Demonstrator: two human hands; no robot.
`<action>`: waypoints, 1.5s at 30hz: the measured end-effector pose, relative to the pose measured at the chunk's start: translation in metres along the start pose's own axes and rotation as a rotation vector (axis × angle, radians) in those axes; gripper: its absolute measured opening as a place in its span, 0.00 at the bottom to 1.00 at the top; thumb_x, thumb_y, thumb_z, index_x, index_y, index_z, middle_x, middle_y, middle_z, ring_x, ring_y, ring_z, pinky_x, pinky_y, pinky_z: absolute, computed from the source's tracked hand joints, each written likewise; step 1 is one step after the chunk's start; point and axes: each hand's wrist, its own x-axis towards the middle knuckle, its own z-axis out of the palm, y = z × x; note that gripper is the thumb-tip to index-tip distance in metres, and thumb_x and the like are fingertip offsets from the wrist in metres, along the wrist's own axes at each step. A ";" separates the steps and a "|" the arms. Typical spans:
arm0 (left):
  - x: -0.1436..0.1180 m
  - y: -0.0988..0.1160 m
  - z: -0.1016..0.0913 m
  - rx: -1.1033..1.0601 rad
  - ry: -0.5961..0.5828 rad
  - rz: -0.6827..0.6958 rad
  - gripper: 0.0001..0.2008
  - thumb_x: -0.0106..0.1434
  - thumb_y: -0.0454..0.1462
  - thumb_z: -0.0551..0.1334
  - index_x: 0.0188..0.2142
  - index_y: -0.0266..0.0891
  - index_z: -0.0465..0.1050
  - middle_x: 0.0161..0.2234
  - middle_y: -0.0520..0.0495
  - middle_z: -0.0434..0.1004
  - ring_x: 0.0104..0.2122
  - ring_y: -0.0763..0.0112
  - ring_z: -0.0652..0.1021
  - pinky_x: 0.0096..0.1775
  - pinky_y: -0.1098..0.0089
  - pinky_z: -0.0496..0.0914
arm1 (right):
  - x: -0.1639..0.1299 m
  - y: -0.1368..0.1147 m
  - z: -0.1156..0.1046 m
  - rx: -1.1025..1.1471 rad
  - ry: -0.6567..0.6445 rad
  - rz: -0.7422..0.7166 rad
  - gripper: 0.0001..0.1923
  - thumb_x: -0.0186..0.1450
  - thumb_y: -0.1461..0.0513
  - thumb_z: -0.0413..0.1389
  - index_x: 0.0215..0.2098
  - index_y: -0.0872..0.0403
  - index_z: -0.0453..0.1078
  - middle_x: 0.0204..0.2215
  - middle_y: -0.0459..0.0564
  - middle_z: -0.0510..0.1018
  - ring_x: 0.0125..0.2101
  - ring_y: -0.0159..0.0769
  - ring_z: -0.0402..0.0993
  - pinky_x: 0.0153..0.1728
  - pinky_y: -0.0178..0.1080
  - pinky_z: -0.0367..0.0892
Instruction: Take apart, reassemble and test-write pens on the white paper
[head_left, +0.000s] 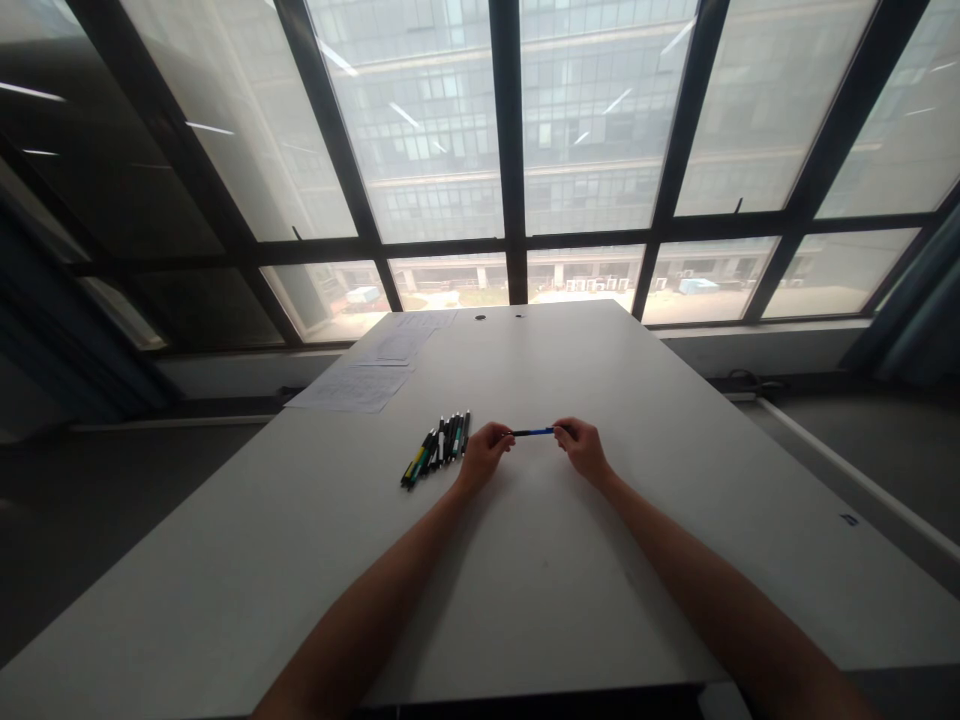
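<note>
Both hands meet over the middle of a pale grey worktop (pixel 675 480), each pinching 1 end of a slim blue pen (pixel 534 432) that lies level between them, just above the surface. The left hand (pixel 486 452) is curled narrow, its fingertips closed on the pen's dark left end; the right hand (pixel 582 448) is curled the same way, gripping the right end. The pen runs left to right, roughly parallel to the near edge of the worktop, with only its short blue middle showing between the 2 hands. Just beside the left hand, on its outer side, a row of pens (pixel 438 448) lies flat on the worktop, packed side by side and angled slightly, their tips pointing away toward the window; most are dark, and 1 at the near left end has a yellow-green body. Farther off, toward the far left corner, several printed paper sheets (pixel 352 388) lie overlapping, 1 hanging a little over the edge. Behind the worktop stands a wall of tall windows (pixel 592 120) with dark frames.
</note>
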 end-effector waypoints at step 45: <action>-0.001 0.001 0.001 0.093 -0.028 -0.041 0.15 0.62 0.46 0.62 0.33 0.36 0.75 0.26 0.47 0.79 0.25 0.72 0.75 0.30 0.72 0.69 | 0.001 0.004 0.000 -0.018 -0.002 -0.006 0.12 0.60 0.55 0.58 0.34 0.56 0.73 0.18 0.44 0.70 0.20 0.32 0.66 0.22 0.34 0.62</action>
